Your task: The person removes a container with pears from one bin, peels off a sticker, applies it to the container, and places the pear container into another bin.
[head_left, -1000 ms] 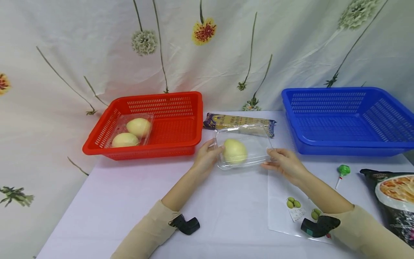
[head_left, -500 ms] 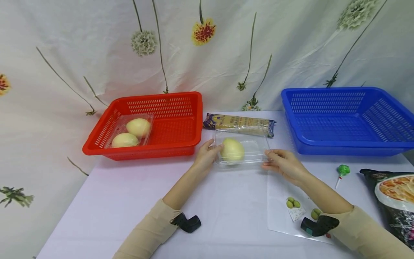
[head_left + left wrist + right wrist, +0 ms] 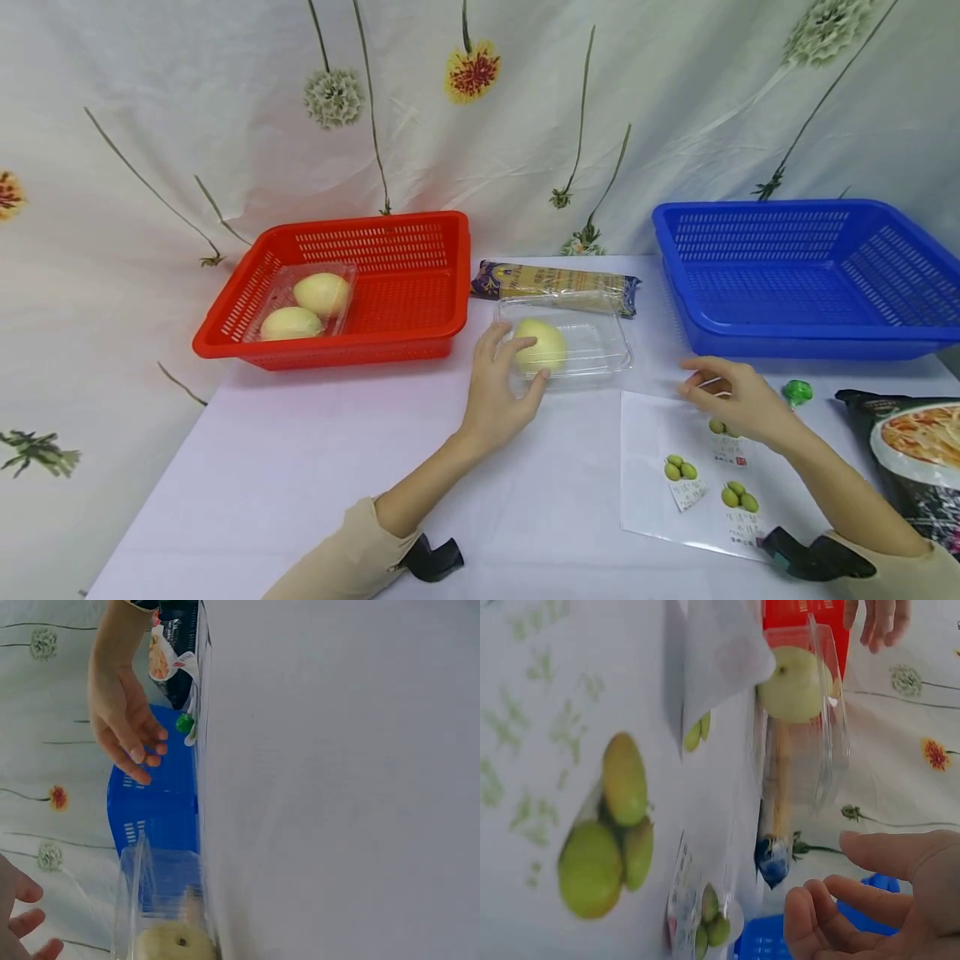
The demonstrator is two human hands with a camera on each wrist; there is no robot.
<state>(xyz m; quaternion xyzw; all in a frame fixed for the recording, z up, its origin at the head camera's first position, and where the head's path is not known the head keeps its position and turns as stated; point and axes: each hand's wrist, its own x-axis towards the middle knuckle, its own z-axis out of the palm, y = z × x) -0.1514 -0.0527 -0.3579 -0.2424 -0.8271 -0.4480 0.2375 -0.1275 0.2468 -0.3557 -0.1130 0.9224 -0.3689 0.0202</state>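
White cloth (image 3: 285, 467) covers the table, with the clear box (image 3: 581, 342) near its middle as the clock's hub. Towards 2 to 3 o'clock sits the blue basket (image 3: 817, 340), towards 9 to 10 the red basket (image 3: 352, 352), both mouth up and well apart, presumably to give the hands elbow room between. The dark food bag (image 3: 918, 500) lies towards 4, the printed sheet (image 3: 701, 467) between 4 and 5.

The box rests on the cloth, likely laid flat so the table bears its weight. Its long axis runs roughly from 9 to 3, crosswise to the person, the fruit end pointing at 9. The yellow packet (image 3: 551, 281), at 12, lies nearly parallel; I cannot tell whether they touch.

The left hand (image 3: 497, 396), at 8, has fingers and thumb spread, gripping nothing; thumb contact is unclear. The right hand (image 3: 738, 400), past 3, hovers over the sheet, fingers lightly bent, thumb apart, nothing held. Smallest are the pale fruit (image 3: 542, 346) inside the box and the green lollipop (image 3: 797, 392) beyond the right hand.
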